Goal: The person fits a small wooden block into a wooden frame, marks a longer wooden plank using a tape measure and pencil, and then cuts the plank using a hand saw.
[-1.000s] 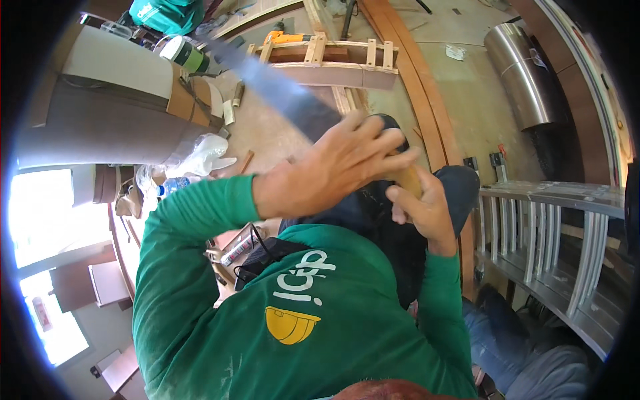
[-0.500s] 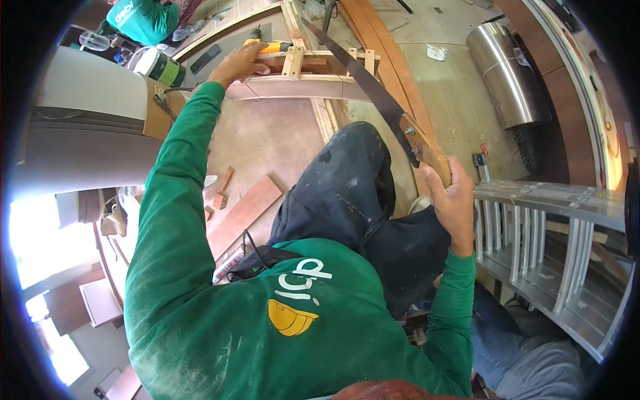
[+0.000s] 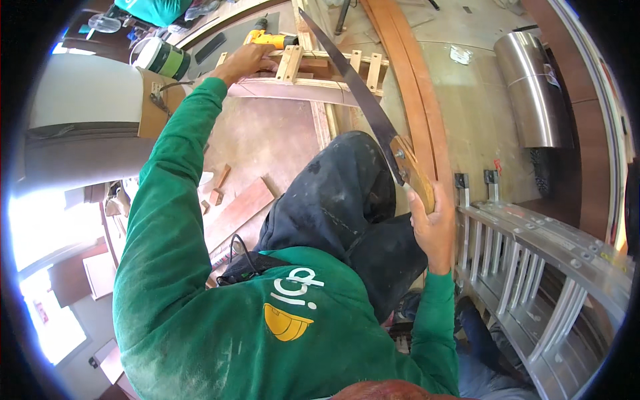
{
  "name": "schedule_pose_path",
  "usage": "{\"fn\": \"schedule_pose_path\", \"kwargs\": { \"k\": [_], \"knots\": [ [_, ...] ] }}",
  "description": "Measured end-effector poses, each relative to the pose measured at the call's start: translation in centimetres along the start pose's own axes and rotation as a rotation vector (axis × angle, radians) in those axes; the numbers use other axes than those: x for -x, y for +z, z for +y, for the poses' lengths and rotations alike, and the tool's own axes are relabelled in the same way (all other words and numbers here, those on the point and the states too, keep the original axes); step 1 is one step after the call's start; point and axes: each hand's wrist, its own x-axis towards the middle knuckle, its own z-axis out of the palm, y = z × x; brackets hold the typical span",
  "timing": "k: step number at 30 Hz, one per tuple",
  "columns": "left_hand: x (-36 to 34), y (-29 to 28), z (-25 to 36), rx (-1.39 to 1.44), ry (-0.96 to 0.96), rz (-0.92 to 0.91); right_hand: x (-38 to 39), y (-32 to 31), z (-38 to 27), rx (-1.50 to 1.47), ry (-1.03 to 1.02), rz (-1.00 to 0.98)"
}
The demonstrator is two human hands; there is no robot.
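Handsaw (image 3: pixel 360 90) in R hand (image 3: pixel 435 230), L hand (image 3: pixel 250 61) on slatted wooden frame (image 3: pixel 288 63)

Saw's out front, wooden handle (image 3: pixel 420 179) at lower R, blade angled up-L across R part of frame, tip beyond it. Can't tell if teeth touch wood or blade's just above it.

R hand closed round handle, thumb laid along it. L hand at frame's L end, fingers bent over the edge; fingertips partly hidden, so can't tell if it's gripping or only resting.

Step in hand, my read: steadying frame & lining up saw, prob. before a cut. Next move calls for firm L hold, blade square to the mark, L fingers well clear of teeth.

Further out: yellow drill (image 3: pixel 270 40) just past L hand (contact unclear), dark flat slab (image 3: pixel 211 48) & green-banded bucket (image 3: pixel 163 59) to the L, long reddish boards (image 3: pixel 420 113) to the R, loose plank (image 3: pixel 240 210) on floor L of the knees. Alum. ladder (image 3: pixel 527 230) & shiny metal cylinder (image 3: pixel 537 93) far R.

Vs 1 s ago: both hands were at the saw then, blade blurred; now L is over on frame. Vs ½ s ago: approx. same pose; view's shifted, so small saw moves are hard to judge.
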Motion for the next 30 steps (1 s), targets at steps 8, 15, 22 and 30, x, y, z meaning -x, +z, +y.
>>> {"fn": "schedule_pose_path", "kwargs": {
  "k": [8, 15, 22, 30],
  "knots": [
    [0.0, -0.1, 0.6, -0.032, 0.048, -0.016, 0.5, -0.2, 0.9, 0.039, -0.096, -0.019],
    [0.0, 2.5, -0.4, 0.021, 0.116, 0.122, 0.7, 0.1, 0.8, 0.172, -0.172, -0.061],
    [-0.3, 3.1, 0.4, -0.134, -0.012, 0.1, 1.9, -1.2, 2.1, 0.152, -0.081, -0.086],
    [-0.3, 6.0, -2.1, -0.032, -0.065, 0.211, 5.9, -3.6, 2.6, 0.275, -0.065, -0.075]
  ]
}}
